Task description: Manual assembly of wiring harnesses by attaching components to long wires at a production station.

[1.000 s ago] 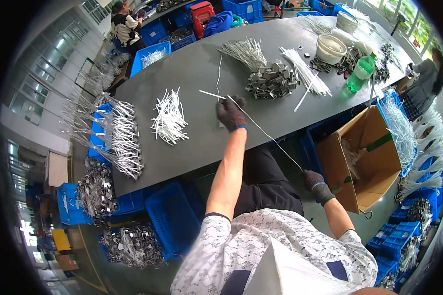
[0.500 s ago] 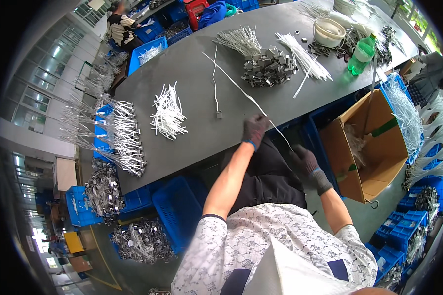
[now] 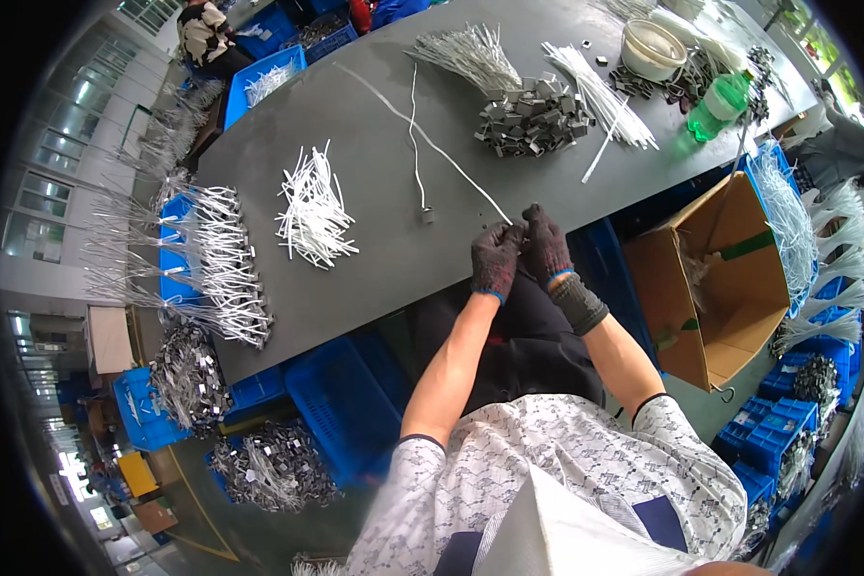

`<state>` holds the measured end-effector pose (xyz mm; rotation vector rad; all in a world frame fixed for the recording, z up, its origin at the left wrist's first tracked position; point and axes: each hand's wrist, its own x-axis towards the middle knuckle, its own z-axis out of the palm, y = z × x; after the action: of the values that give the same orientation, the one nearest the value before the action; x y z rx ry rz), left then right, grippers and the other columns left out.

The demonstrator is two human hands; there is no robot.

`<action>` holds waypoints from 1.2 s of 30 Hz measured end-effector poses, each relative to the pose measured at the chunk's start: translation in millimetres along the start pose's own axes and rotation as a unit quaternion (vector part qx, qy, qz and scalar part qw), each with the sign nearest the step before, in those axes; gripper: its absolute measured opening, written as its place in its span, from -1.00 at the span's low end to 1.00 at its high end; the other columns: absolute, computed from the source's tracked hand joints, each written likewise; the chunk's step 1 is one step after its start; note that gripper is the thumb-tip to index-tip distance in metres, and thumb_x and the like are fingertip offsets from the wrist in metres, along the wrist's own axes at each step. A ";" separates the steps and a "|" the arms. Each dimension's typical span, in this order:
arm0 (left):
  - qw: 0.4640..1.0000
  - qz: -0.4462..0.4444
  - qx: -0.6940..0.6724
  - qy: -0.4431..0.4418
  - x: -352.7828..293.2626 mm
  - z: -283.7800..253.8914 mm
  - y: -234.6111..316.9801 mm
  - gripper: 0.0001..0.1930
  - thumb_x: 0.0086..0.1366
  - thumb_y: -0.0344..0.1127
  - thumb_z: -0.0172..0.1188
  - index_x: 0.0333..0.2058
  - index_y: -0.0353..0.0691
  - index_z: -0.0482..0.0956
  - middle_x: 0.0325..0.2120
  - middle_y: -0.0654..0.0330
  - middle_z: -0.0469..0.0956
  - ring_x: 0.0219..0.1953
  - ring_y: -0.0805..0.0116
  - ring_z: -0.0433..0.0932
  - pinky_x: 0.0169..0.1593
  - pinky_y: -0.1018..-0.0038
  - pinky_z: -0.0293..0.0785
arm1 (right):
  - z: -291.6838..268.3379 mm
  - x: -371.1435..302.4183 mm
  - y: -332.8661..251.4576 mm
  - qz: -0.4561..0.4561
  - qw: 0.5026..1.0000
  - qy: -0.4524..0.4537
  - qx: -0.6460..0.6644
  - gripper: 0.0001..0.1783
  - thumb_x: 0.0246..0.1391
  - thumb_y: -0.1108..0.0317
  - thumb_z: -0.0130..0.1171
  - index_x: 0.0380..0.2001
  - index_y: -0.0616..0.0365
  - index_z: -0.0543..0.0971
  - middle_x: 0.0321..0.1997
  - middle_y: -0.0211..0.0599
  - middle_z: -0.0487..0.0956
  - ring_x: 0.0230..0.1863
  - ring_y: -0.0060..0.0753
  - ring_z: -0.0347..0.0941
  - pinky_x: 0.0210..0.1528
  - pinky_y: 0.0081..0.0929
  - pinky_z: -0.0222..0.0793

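Note:
My left hand, in a dark knit glove, is closed on the near end of a long thin white cord. The cord runs across the grey table toward the far left, its far end blurred. My right hand, gloved too, is closed in a pinch against the left fingertips; what lies between its fingers is hidden. Just beyond the left hand, a second thin white cord lies on the table with a small grey metal block at its near end.
Left on the table lie a pile of short white cords and several cord bundles at the edge. Grey metal blocks, a white bucket and a green bottle stand farther right. A cardboard box is beside my right arm.
My right hand has come up and left from over my lap to meet my left hand. The cord's length between the hands is gone from view, and its far part has swung left.

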<state>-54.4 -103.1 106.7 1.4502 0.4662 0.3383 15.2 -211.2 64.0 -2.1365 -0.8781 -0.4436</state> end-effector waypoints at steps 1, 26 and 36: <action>0.999 -0.026 0.039 -0.005 6.8 -9.8 2.7 -0.69 0.40 -0.14 0.25 -0.30 -0.33 0.70 -0.49 0.21 0.67 -0.41 0.55 0.55 -0.31 0.49 0.48 | 11.8 3.9 1.7 -0.028 0.999 0.003 -0.044 -0.43 0.04 0.46 0.24 0.15 0.31 0.40 0.01 0.11 0.60 -0.08 0.19 0.59 -0.07 -0.13 0.56; 0.844 -0.263 0.359 0.299 81.3 -358.3 -108.5 -0.75 0.24 -0.15 0.20 -0.29 -0.23 0.63 -0.52 0.06 0.68 -0.46 0.10 0.69 -0.43 0.26 0.58 | 21.7 75.7 64.2 0.553 0.631 -0.151 0.522 -0.75 0.26 0.18 0.15 -0.14 0.11 0.55 -0.33 -0.30 0.52 -0.44 -0.35 0.45 -0.37 -0.41 0.45; 0.878 -0.202 -0.329 0.282 36.8 -281.7 -63.7 -0.82 0.35 -0.24 0.32 -0.37 -0.18 0.59 -0.53 0.27 0.59 -0.56 0.49 0.54 -0.53 0.56 0.49 | -14.5 -27.4 87.8 0.366 0.860 -0.187 0.303 -0.61 0.30 0.22 0.12 0.06 0.28 0.53 -0.04 -0.17 0.64 -0.11 -0.39 0.58 -0.07 -0.42 0.50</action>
<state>-166.6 152.4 23.7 0.5451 0.9968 0.5210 58.1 -275.5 12.0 -1.7804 -0.2655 0.5881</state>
